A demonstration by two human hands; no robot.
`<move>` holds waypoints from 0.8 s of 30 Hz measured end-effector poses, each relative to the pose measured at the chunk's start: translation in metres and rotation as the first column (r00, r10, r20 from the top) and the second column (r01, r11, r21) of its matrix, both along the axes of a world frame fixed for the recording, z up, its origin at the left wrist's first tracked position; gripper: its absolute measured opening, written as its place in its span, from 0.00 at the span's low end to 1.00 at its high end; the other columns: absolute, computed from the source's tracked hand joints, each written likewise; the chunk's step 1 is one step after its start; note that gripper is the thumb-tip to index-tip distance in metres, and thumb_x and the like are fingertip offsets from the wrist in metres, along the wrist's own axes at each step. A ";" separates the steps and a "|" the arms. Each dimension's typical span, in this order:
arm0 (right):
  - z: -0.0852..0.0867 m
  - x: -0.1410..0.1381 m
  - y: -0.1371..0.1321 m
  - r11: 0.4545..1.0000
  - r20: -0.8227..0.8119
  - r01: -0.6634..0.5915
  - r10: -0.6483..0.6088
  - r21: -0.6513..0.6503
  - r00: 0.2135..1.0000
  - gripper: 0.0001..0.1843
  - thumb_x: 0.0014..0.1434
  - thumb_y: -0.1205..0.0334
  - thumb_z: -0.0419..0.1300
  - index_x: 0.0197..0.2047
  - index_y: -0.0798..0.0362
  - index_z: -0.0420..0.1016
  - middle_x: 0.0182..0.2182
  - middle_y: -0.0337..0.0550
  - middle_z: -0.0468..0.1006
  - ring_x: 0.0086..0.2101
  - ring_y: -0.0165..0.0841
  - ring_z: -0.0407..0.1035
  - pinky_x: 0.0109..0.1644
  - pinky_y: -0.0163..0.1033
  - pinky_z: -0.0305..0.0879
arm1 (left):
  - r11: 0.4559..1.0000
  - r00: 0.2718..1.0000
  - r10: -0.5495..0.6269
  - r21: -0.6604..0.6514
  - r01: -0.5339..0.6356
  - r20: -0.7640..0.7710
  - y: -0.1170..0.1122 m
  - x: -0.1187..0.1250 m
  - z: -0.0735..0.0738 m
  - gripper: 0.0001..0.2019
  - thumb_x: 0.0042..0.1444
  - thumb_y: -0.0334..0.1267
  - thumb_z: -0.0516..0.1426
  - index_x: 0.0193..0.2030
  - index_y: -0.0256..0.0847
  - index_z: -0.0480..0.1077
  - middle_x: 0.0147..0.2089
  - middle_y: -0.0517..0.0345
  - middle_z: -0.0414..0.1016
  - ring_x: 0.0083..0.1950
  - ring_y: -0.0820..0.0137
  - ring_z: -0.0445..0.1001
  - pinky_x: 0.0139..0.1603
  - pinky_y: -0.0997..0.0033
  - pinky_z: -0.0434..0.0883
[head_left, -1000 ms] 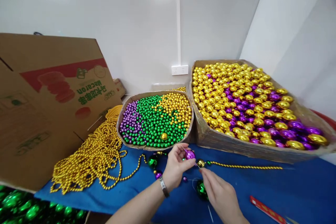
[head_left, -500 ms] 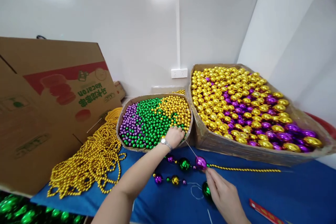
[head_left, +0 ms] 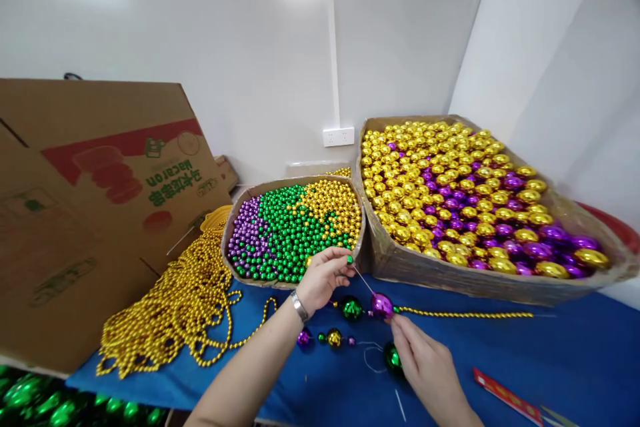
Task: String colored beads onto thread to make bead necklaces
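Note:
My left hand [head_left: 324, 275] pinches a small green bead [head_left: 350, 259] just in front of the round tray of small beads [head_left: 235, 213], at the tip of a thin needle [head_left: 363, 280]. The needle runs down into a large purple bead [head_left: 383, 305] that my right hand [head_left: 425, 367] steadies with its fingertips. From the purple bead a strand of small gold beads [head_left: 465, 314] stretches right across the blue cloth [head_left: 575, 360]. A green ball [head_left: 351, 308] lies left of the purple bead. Another green ball [head_left: 392, 357] sits against my right hand.
A big carton of large gold and purple beads [head_left: 465, 200] stands at the right. A heap of gold bead strings [head_left: 175, 300] lies left, beside a printed cardboard box [head_left: 95, 193]. Green balls [head_left: 40, 403] fill a bin at bottom left. A red ruler [head_left: 505, 399] lies by my right wrist.
My left hand let go of the purple bead, reached into the small-bead tray, and came back with a green bead to the needle tip. My right hand kept the purple bead.

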State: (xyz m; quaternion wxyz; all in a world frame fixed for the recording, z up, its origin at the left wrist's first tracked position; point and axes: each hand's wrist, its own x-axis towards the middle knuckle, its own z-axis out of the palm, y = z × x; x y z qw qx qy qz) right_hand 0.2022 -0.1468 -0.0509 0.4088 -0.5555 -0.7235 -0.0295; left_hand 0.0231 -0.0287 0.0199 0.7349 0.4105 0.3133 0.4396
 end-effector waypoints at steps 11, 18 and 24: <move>-0.002 0.001 -0.001 0.999 0.031 -0.006 0.005 0.034 1.000 0.17 0.66 0.61 0.43 0.41 0.53 0.73 0.33 0.44 0.81 0.31 0.33 0.77 0.32 0.32 0.70 | 0.993 0.994 -0.032 -0.109 0.043 0.105 -0.011 -0.006 -0.003 0.12 0.49 0.36 0.62 0.40 0.33 0.71 0.31 0.53 0.74 0.29 0.73 0.73 0.27 0.76 0.67; 0.000 -0.001 -0.003 1.000 0.053 -0.007 0.007 0.003 0.999 0.20 0.66 0.59 0.42 0.41 0.53 0.74 0.34 0.47 0.81 0.31 0.33 0.77 0.32 0.32 0.71 | 0.997 0.996 -0.048 -0.062 0.053 0.080 -0.011 -0.011 -0.006 0.13 0.49 0.40 0.62 0.39 0.33 0.73 0.29 0.54 0.73 0.28 0.74 0.71 0.27 0.76 0.66; -0.003 -0.001 -0.002 0.997 0.127 0.014 -0.023 0.071 0.992 0.20 0.66 0.60 0.42 0.40 0.53 0.75 0.33 0.47 0.82 0.30 0.34 0.77 0.31 0.33 0.71 | 0.998 0.999 -0.041 0.040 0.043 -0.032 -0.016 -0.013 -0.006 0.15 0.50 0.45 0.61 0.40 0.34 0.74 0.27 0.55 0.71 0.27 0.75 0.69 0.27 0.76 0.66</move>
